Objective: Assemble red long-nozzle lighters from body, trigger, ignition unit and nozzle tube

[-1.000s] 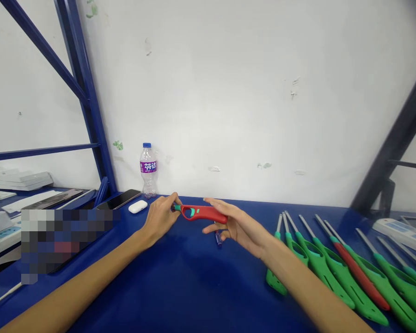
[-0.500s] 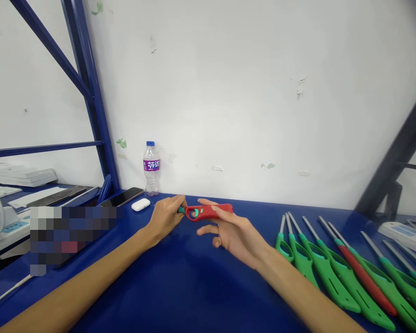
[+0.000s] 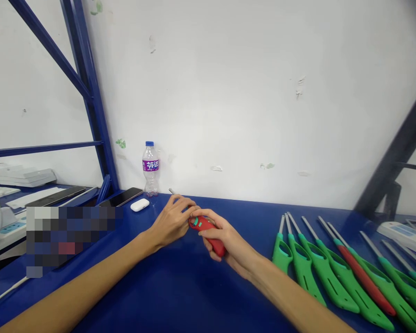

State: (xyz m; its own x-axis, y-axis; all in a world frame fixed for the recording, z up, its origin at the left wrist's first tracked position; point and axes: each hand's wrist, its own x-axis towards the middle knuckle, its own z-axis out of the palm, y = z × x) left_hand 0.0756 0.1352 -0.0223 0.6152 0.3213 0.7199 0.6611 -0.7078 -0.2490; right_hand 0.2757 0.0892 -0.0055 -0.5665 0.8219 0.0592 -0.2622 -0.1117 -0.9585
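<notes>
A red utility lighter (image 3: 213,235) with teal parts is held between both hands above the blue table (image 3: 180,286). My right hand (image 3: 225,238) wraps round its handle, thumb lying along the near side. Closed over the front end is my left hand (image 3: 171,219), covering the neck and most of the metal tube. Only the tip of the tube (image 3: 172,191) pokes out above the left knuckles. The handle slants down to the right. Fingers hide part of the trigger opening.
Several green lighters (image 3: 339,286) and a red one (image 3: 367,280) lie fanned out at the right. A bottle (image 3: 151,171), a white earbud case (image 3: 139,205) and a phone (image 3: 121,197) are at the back left. Behind the table rises a white wall (image 3: 229,92); a power strip (image 3: 402,236) lies far right.
The red lighter has turned from nearly level to slanting, its handle end lower. My right hand has closed round the handle, and the tube tip now shows above my left hand.
</notes>
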